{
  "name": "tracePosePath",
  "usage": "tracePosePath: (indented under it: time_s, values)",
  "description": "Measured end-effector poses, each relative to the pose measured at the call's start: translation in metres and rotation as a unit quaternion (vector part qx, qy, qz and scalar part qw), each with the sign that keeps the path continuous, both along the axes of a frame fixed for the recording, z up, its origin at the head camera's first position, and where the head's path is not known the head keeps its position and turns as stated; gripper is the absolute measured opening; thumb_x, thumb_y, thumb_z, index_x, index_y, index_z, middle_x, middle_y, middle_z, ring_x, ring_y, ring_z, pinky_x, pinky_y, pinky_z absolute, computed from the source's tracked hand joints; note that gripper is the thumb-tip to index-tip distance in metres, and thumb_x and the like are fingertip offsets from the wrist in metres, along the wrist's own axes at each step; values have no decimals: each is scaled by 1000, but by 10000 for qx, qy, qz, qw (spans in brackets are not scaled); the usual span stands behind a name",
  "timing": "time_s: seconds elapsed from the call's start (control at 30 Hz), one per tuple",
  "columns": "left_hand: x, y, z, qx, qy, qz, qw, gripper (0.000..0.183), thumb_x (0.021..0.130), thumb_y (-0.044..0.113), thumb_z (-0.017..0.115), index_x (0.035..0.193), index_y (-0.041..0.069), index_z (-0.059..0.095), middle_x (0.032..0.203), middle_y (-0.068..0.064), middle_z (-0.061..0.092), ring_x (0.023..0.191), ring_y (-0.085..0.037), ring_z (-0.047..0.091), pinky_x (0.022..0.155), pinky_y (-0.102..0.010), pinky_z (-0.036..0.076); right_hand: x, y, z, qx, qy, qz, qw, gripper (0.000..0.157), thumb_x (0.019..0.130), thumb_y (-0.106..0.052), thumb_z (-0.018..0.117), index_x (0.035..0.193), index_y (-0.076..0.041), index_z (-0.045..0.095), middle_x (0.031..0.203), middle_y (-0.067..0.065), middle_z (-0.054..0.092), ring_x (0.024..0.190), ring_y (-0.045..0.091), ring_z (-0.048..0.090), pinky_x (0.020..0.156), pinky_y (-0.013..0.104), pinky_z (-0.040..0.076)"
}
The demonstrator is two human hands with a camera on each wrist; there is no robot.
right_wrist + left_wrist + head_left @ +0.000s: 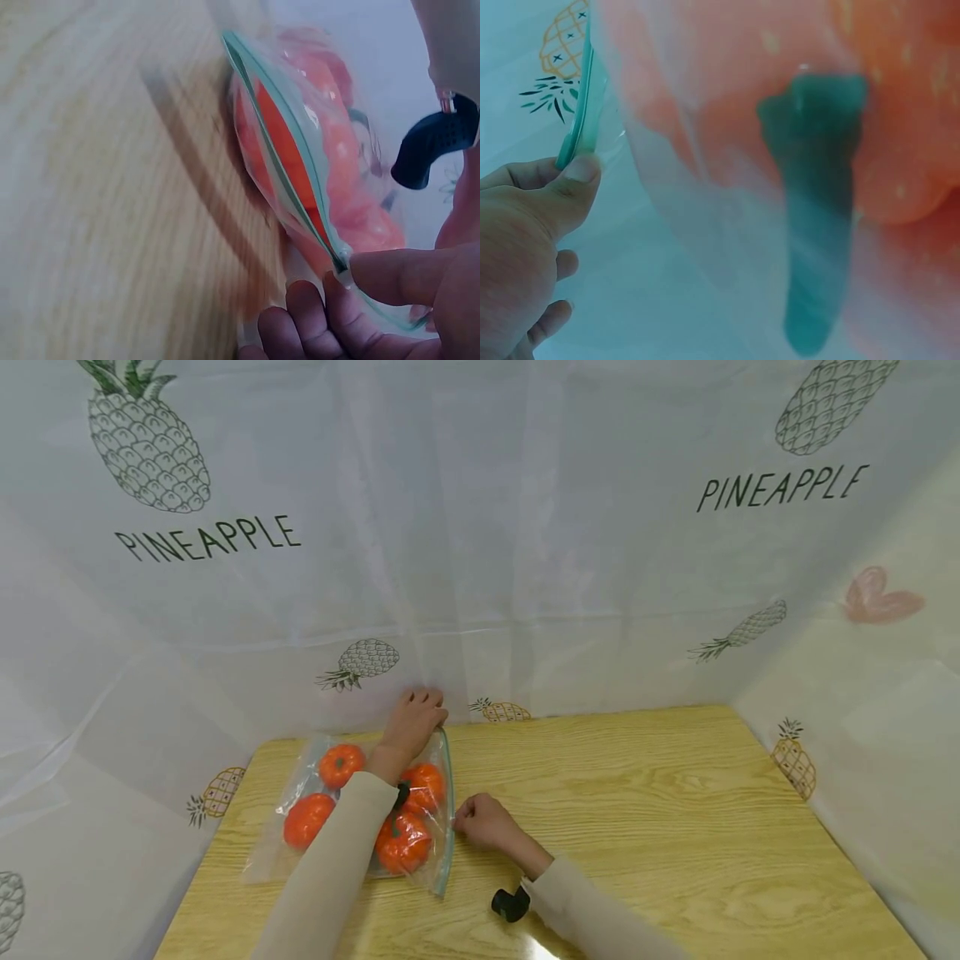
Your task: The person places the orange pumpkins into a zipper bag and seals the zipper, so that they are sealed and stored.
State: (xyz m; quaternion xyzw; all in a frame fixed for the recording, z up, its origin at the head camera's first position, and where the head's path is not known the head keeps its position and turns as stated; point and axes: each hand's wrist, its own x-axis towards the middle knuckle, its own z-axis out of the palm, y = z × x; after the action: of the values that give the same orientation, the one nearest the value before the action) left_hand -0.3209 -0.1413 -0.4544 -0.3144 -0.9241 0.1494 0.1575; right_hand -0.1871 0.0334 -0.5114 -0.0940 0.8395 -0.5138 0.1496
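Note:
A clear zip bag (262, 860) lies on the table, holding several orange pumpkins (308, 821) with green stems. Its teal zip strip (449, 802) runs along the right side. At the strip's far end, my left hand (416, 720) pinches the corner between thumb and finger, as the left wrist view shows. My right hand (487, 822) is partway down the strip. In the right wrist view, its thumb and forefinger pinch a small whitish zip slider (346, 279). From that pinch to the near end, the bag's mouth gapes, with orange showing inside.
The wooden table (637, 802) extends to the right of the bag. A white sheet (487, 527) printed with pineapples hangs behind and at both sides. A black device (511, 905) sits at my right wrist.

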Motion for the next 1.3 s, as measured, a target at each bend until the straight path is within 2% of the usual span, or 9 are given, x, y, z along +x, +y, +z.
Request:
tracePosePath:
  time_s: [0.2, 0.4, 0.63, 0.87, 1.17, 1.3]
  values:
    - [1, 1, 3, 41, -98, 8, 9999, 13, 99, 11, 73, 90, 21, 73, 112, -6, 58, 102, -28, 54, 91, -41, 43, 14, 1, -3, -163, -58, 76, 9998, 19, 96, -5, 67, 78, 2, 69, 74, 3, 62, 57, 10, 47, 52, 22, 38]
    - [-1, 0, 0, 71, 58, 45, 9999, 10, 97, 13, 75, 91, 21, 74, 116, -5, 60, 106, -28, 56, 93, -41, 47, 26, 3, -6, -109, 121, 218, 9996, 15, 94, -4, 69, 80, 0, 69, 73, -2, 58, 61, 9, 48, 55, 21, 38]
    - [-1, -1, 0, 202, 194, 53, 9996, 8, 95, 16, 77, 88, 19, 75, 112, -5, 60, 103, -27, 55, 89, -39, 46, 39, 3, -7, -137, 154, 436, 9988, 13, 94, -3, 69, 82, 1, 70, 70, -3, 57, 60, 8, 46, 56, 21, 36]
    - [-1, -1, 1, 470, 5, 115, 9988, 8, 94, 9, 77, 95, 17, 77, 112, -7, 59, 108, -30, 54, 94, -43, 47, 54, 5, -7, -254, 104, 737, 9969, 12, 91, 0, 68, 79, -1, 71, 67, -7, 56, 57, 5, 43, 56, 20, 35]
    - [-1, -1, 0, 504, -12, 168, 9986, 10, 96, 8, 75, 93, 17, 76, 112, -7, 59, 108, -31, 54, 95, -45, 47, 65, 8, -10, -362, 146, 692, 9968, 11, 91, -2, 71, 80, -3, 70, 67, -7, 56, 57, 3, 45, 55, 19, 36]
    - [2, 1, 1, 307, -13, 149, 9994, 10, 96, 7, 74, 96, 16, 75, 115, -9, 58, 107, -31, 53, 96, -45, 47, 68, 9, -13, -287, 142, 676, 9972, 12, 93, -5, 72, 82, -4, 70, 70, -6, 58, 58, 4, 46, 56, 19, 38]
